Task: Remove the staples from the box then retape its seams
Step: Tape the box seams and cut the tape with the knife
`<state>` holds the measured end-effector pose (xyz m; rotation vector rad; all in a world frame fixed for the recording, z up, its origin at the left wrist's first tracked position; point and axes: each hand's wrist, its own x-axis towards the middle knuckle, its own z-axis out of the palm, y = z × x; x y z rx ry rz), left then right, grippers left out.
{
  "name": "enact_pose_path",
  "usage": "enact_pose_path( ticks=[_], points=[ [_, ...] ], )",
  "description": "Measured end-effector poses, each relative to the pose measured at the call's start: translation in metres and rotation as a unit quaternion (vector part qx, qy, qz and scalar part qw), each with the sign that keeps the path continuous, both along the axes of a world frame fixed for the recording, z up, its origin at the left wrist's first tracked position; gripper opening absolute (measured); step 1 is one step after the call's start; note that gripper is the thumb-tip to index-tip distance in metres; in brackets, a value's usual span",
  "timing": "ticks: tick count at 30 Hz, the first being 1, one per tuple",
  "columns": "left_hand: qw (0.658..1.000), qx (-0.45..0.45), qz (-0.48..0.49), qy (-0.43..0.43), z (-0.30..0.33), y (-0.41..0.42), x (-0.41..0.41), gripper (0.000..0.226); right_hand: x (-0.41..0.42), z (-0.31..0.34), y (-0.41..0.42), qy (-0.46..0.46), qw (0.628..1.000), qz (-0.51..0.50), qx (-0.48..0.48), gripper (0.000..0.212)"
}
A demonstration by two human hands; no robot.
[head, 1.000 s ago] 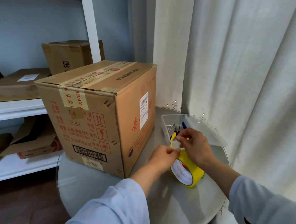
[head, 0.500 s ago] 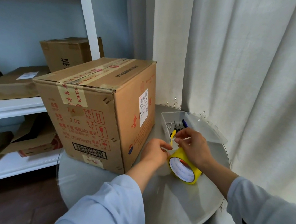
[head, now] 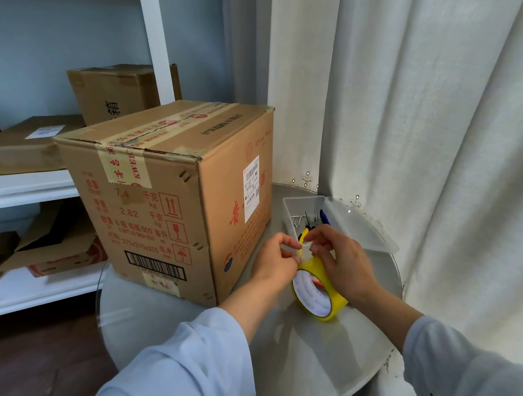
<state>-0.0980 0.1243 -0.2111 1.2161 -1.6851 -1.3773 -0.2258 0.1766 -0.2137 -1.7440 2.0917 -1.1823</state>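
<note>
A brown cardboard box with red print and old tape over its top seam stands on a round grey table. Staples show along its front right corner edge. To its right, a yellow tape roll stands on edge on the table. My right hand grips the top of the roll. My left hand pinches the free end of the tape at the roll's top.
A clear plastic tray with loose metal bits and small tools sits behind the roll, near a white curtain. White shelves on the left carry several cardboard boxes. Dark wooden floor lies below the table's left edge.
The roll has been lifted slightly and turned more upright under my hands. My left hand's fingers have closed on the tape end. The box has not moved.
</note>
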Motion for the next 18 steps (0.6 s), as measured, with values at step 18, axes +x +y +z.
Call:
enact_pose_path(
  ticks=[18],
  points=[
    [0.998, 0.000, -0.047, -0.029, 0.025, -0.004, 0.006, 0.022, 0.004, 0.005, 0.005, -0.055, 0.995, -0.009, -0.085, 0.040]
  ],
)
